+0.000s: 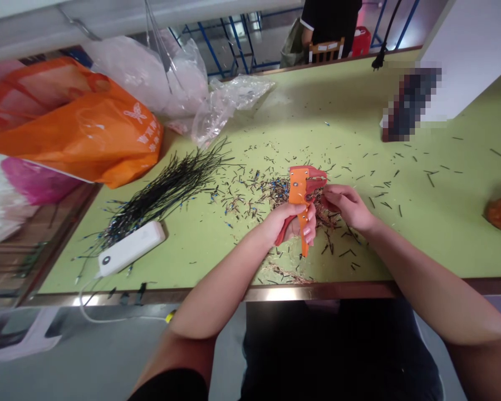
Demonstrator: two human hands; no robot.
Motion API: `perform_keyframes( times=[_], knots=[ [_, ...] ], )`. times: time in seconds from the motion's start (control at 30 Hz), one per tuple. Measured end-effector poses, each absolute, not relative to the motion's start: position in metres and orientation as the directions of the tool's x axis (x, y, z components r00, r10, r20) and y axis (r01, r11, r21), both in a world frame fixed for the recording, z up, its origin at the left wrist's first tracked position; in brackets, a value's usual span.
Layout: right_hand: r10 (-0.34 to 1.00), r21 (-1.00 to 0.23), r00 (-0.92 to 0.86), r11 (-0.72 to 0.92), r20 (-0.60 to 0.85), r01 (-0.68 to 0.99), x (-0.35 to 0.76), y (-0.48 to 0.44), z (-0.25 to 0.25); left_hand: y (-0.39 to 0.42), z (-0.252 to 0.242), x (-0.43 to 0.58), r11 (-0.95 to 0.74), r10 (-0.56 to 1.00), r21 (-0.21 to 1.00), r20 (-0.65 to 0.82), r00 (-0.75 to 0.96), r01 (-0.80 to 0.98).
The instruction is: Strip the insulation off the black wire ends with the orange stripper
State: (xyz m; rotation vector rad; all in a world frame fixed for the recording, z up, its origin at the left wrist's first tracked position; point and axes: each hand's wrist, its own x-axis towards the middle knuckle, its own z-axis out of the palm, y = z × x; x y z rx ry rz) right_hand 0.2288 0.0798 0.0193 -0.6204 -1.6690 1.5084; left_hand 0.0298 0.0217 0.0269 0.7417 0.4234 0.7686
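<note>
My left hand [292,223] is wrapped round the handles of an orange and red wire stripper [301,188], which stands upright over the green table [421,234]. My right hand [345,205] is pinched at the tool's jaws; whatever it holds is too small to make out. A scatter of cut wire bits [250,197] lies around and beneath both hands. A bundle of thin black wires [167,186] rests to the left.
A white power strip [131,248] lies near the front left edge. An orange plastic bag [79,125] and clear bags [200,92] sit at the back left. A pixelated dark object [411,103] is at back right. Another person [329,22] stands beyond the table.
</note>
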Motion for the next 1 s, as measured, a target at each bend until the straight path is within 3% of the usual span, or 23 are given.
perform_keyframes(
  times=[0.43, 0.7, 1.0],
  knots=[
    [0.719, -0.961, -0.638, 0.194, 0.276, -0.197, 0.2249, 0.0768, 0.0169, 0.0174, 0.0257, 0.0334, 0.482, 0.734, 0.754, -0.069, 0.676, -0.446],
    [0.739, -0.971, -0.631, 0.154, 0.237, -0.184, 0.2249, 0.0763, 0.0125, 0.0127, 0.0305, 0.0356, 0.408, 0.764, 0.806, -0.045, 0.644, -0.428],
    [0.802, -0.981, -0.566, 0.139, 0.191, -0.135, 0.2288, 0.0804, 0.0188, 0.0175, 0.0301, 0.0363, 0.433, 0.776, 0.775, -0.061, 0.628, -0.46]
  ],
)
